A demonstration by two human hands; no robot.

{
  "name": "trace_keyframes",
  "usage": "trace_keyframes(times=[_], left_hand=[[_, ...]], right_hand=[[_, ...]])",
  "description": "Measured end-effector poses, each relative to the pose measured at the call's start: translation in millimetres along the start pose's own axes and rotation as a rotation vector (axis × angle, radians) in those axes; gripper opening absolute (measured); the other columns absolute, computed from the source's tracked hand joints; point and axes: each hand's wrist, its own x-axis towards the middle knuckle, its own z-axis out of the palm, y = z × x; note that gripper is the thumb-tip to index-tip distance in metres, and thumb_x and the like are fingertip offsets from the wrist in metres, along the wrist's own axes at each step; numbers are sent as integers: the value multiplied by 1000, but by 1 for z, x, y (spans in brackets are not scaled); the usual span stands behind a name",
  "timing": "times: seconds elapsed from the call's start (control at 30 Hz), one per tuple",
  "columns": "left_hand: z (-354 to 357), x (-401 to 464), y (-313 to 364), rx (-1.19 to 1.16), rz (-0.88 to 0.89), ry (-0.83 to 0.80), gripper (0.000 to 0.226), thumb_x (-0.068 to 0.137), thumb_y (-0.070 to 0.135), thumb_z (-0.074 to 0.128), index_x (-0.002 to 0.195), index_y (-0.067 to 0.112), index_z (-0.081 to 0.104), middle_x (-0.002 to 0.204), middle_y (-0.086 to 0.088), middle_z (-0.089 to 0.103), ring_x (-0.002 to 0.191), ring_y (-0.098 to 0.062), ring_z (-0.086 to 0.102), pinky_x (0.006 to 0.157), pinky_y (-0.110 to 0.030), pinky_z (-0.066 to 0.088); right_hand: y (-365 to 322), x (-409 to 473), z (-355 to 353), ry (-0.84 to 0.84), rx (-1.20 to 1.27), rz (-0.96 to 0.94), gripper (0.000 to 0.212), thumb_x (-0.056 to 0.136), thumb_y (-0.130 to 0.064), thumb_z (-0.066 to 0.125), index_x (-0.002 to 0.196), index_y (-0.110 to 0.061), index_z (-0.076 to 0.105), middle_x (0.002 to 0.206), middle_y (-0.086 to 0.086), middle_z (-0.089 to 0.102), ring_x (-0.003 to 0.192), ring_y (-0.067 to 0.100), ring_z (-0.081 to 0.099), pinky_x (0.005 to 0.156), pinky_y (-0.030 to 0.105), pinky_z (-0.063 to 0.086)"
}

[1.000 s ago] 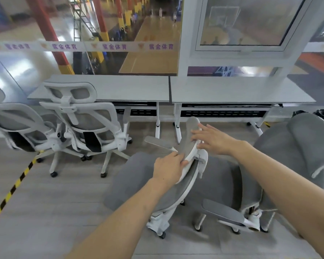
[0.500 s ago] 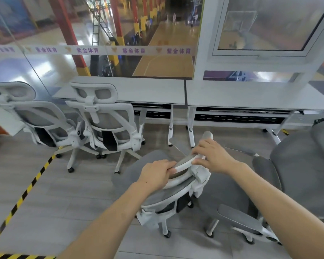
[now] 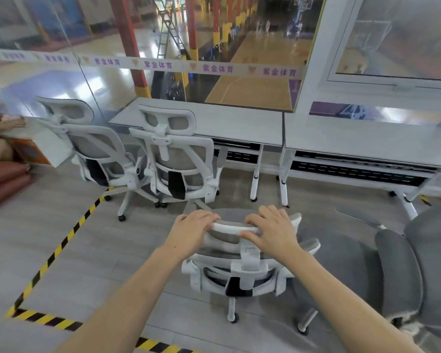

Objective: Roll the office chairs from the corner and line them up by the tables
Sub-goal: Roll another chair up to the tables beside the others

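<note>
White chair headrest point(image 3: 233, 228), left hand point(image 3: 189, 231) and right hand point(image 3: 271, 231) fingers clamped on it

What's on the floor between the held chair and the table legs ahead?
Head view: bare grey floor lies between the held chair and the table legs; nothing stands there.

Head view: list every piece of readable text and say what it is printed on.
"紫金体育" in purple, repeated along the white banner strip on the glass wall above the tables.
The strip's far-left repeats are too blurred to read.
No readable text on the chairs, tables or floor tape.
</note>
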Motion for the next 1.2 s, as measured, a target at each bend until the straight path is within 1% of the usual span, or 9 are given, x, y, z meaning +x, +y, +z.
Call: trace_keyframes(times=[0.1, 0.2, 0.27, 0.33, 0.4, 0.47, 0.57, 0.63, 1.2], left_hand=[[3, -6, -10, -94, 26, 120, 35, 108, 23, 46, 138, 39, 54, 136, 24, 52, 130, -3, 49, 101, -38, 43], [16, -16, -17, -306, -177, 144, 52, 109, 49, 37, 159, 35, 33, 163, 13, 34, 151, -12, 30, 120, -47, 32], [34, -25, -26, -298, -346, 2, 78, 100, 72, 30, 165, 38, 4, 174, 7, 4, 160, -22, 5, 127, -53, 12], [51, -29, -34, -232, -443, -201, 97, 88, 90, 26, 159, 45, -22, 172, 0, -21, 159, -33, -14, 124, -62, -1], [62, -28, -36, -228, -493, -331, 109, 75, 101, 24, 148, 49, -38, 168, -7, -31, 156, -38, -22, 121, -68, -5], [68, -25, -33, -233, -525, -378, 115, 66, 107, 23, 139, 50, -46, 167, -9, -33, 154, -38, -27, 119, -72, -5], [73, -18, -31, -242, -554, -390, 122, 58, 111, 24, 138, 51, -45, 167, -7, -33, 153, -36, -31, 118, -74, -4], [73, -11, -31, -249, -563, -402, 129, 56, 112, 27, 146, 49, -40, 167, -6, -34, 152, -35, -33, 119, -74, -3], [76, 109, -6, -237, -504, -476, 125, 57, 109, 34, 135, 55, -46, 165, -8, -36, 152, -33, -34, 119, -73, 1]], right_hand=[[-7, -5, 0, 36, 46, 62, 46, 87, -76, 56, 98, -33, 69, 92, -12, 54, 87, 17, 53, 80, 38, 44], [5, -22, -5, 69, 199, 293, 63, 82, -83, 58, 119, -33, 64, 118, -13, 58, 115, 15, 52, 105, 40, 38], [19, -37, -6, 23, 284, 495, 86, 77, -83, 65, 145, -34, 47, 147, -10, 46, 141, 16, 37, 121, 43, 27], [30, -52, -3, -95, 336, 647, 109, 74, -80, 69, 160, -36, 19, 164, -9, 26, 155, 16, 16, 128, 46, 10], [40, -67, 8, -209, 340, 741, 120, 72, -83, 66, 162, -38, 2, 170, -9, 13, 158, 13, 3, 127, 45, -3], [51, -79, 22, -313, 302, 781, 123, 69, -95, 54, 163, -37, -1, 172, -5, 10, 159, 17, 2, 127, 50, 0], [58, -88, 36, -450, 186, 793, 134, 61, -107, 27, 165, -26, 1, 174, -2, 4, 159, 20, -3, 128, 51, -1], [59, -86, 38, -460, 160, 799, 135, 61, -107, 21, 165, -22, 3, 174, -2, 0, 159, 20, -6, 128, 49, -4], [147, -55, 52, -407, 133, 867, 133, 65, -106, 25, 165, -22, 1, 174, -4, 2, 159, 18, -2, 127, 53, -3]])
